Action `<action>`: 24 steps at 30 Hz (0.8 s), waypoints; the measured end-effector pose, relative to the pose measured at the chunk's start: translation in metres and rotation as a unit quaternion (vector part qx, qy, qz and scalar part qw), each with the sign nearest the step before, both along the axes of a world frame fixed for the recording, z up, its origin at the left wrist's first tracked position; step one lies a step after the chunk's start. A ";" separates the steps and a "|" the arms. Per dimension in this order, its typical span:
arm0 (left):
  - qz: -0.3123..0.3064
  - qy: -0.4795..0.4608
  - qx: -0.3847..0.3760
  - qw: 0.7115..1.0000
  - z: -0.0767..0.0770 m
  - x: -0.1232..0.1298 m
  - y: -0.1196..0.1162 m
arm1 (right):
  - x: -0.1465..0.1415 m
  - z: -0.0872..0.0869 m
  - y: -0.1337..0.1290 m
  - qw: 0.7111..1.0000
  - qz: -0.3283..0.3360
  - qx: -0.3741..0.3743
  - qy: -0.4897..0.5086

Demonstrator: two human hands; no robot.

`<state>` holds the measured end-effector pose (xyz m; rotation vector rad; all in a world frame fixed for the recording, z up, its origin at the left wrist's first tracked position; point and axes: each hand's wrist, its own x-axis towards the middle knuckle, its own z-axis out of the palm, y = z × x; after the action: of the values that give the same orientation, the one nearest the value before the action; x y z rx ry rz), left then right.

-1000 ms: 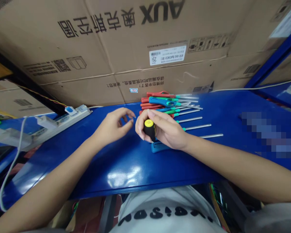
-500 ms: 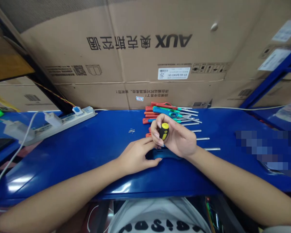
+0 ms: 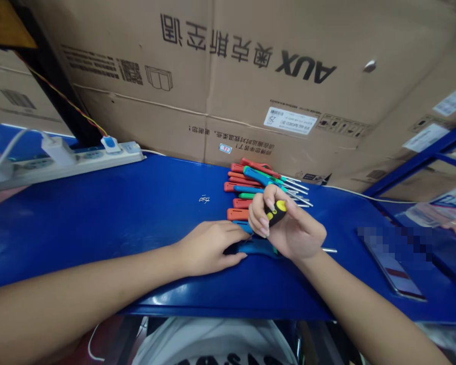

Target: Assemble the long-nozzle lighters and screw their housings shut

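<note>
My right hand point(image 3: 289, 225) is closed around the black-and-yellow handle of a screwdriver point(image 3: 276, 213), its butt end facing up; the shaft and tip are hidden. Beneath it lies a blue-handled tool point(image 3: 256, 247) with a metal rod, whose end pokes out past my right wrist. My left hand point(image 3: 211, 248) rests on the table, its thumb and fingers closed about the left end of that blue handle. Just behind, similar tools with red point(image 3: 236, 215), blue and green handles lie in a row, metal rods pointing right. Small metal pieces, perhaps screws point(image 3: 204, 199), lie left of them.
A large cardboard box point(image 3: 228, 101) stands along the back of the blue table point(image 3: 110, 218). On the left is a power strip point(image 3: 83, 159) with plugs and cables. A phone point(image 3: 397, 268) lies to the right, near a plastic bag point(image 3: 437, 208) and blue frame bars.
The camera view has tilted and shifted. The right hand has turned, so the screwdriver handle leans more to the side. The left hand stays by the blue handle.
</note>
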<state>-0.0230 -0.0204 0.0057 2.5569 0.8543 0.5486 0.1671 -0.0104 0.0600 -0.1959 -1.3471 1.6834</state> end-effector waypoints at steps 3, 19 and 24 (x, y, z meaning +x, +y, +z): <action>-0.003 -0.007 -0.009 1.000 -0.002 -0.001 0.001 | 0.001 0.000 0.002 1.000 -0.014 -0.003 -0.008; -0.002 -0.019 -0.017 1.000 0.000 0.000 0.001 | 0.001 0.000 -0.002 0.999 -0.036 0.023 -0.026; -0.001 -0.009 -0.020 1.000 0.001 0.000 0.001 | 0.002 0.002 -0.003 0.999 -0.027 0.011 -0.014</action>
<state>-0.0230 -0.0193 0.0067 2.5123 0.8483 0.5490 0.1691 -0.0135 0.0619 -0.2424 -1.3691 1.6258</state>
